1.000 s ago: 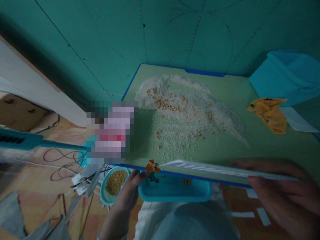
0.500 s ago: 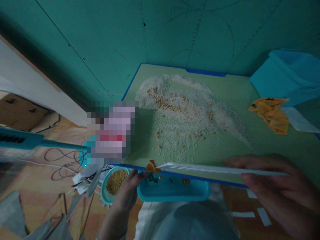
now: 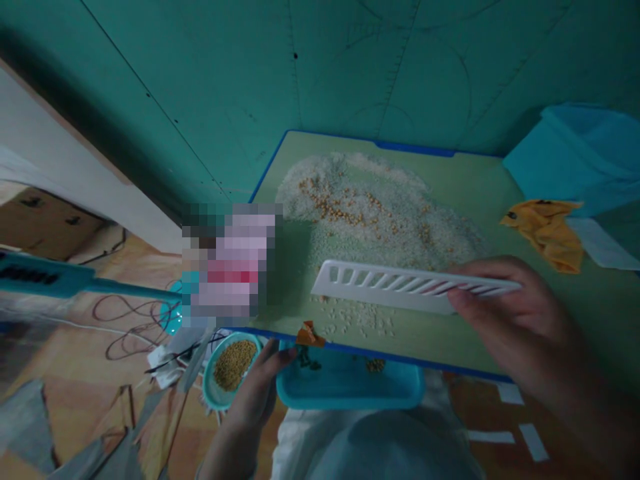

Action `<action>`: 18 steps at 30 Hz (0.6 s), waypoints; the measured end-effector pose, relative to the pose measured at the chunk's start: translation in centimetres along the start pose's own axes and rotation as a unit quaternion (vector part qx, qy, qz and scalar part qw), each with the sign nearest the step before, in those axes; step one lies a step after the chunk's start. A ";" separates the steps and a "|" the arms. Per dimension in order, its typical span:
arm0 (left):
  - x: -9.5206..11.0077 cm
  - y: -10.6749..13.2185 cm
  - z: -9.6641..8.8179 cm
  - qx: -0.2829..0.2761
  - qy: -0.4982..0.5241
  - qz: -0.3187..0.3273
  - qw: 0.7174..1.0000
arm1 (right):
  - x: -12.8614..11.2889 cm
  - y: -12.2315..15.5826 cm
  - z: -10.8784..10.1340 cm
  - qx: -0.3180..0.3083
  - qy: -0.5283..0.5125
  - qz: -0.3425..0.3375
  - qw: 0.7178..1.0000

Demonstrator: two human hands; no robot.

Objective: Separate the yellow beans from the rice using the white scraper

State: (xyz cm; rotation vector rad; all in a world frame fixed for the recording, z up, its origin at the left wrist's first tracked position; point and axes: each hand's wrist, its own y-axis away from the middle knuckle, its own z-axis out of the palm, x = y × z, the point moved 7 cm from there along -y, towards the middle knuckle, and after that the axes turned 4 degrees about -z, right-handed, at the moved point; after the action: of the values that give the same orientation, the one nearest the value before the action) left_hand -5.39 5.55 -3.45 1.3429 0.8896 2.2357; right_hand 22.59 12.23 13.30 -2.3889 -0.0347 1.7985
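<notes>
In my right hand (image 3: 505,313) is a long white slotted plastic strip (image 3: 385,293), pinched near its right end and held slanted over the table top (image 3: 465,333). White grains like rice (image 3: 370,233), mixed with tan round beans (image 3: 340,213), spread behind the strip. A small patch of loose grains (image 3: 367,320) lies in front of it, with a bean near its left end. My left hand (image 3: 265,380) grips the left end of a blue tray (image 3: 350,402) below the table's front edge. Dark bits and a small heap of beans lie in that tray.
A round blue bowl of beans (image 3: 233,367) stands below left. An orange scrap (image 3: 309,335) sits at the front edge. To the right are an orange cloth (image 3: 547,233) and a blue bin (image 3: 575,157). A pixelated patch covers the table's left side.
My right hand has lifted the strip from the front edge, moved it back over the table and tilted its slotted face into view. My left hand stays at the tray.
</notes>
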 end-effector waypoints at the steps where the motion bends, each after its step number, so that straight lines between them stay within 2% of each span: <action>1: 0.0 -0.1 0.0 0.001 0.003 0.003 1.000 | -0.1 0.2 -0.1 -0.001 0.001 0.004 1.000; 10: 0.4 -0.5 0.7 -0.048 -0.013 -0.002 0.999 | -1.4 1.4 -0.1 -0.038 0.012 -0.019 0.999; 18: 0.4 -0.3 0.7 -0.035 -0.006 -0.001 0.999 | -1.1 2.4 -0.8 -0.032 0.049 -0.022 0.998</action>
State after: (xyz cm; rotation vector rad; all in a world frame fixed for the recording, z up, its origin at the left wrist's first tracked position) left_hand -4.95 6.26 -3.20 1.3223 0.8012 2.2341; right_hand 22.86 9.65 14.24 -2.4956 -0.1330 1.6847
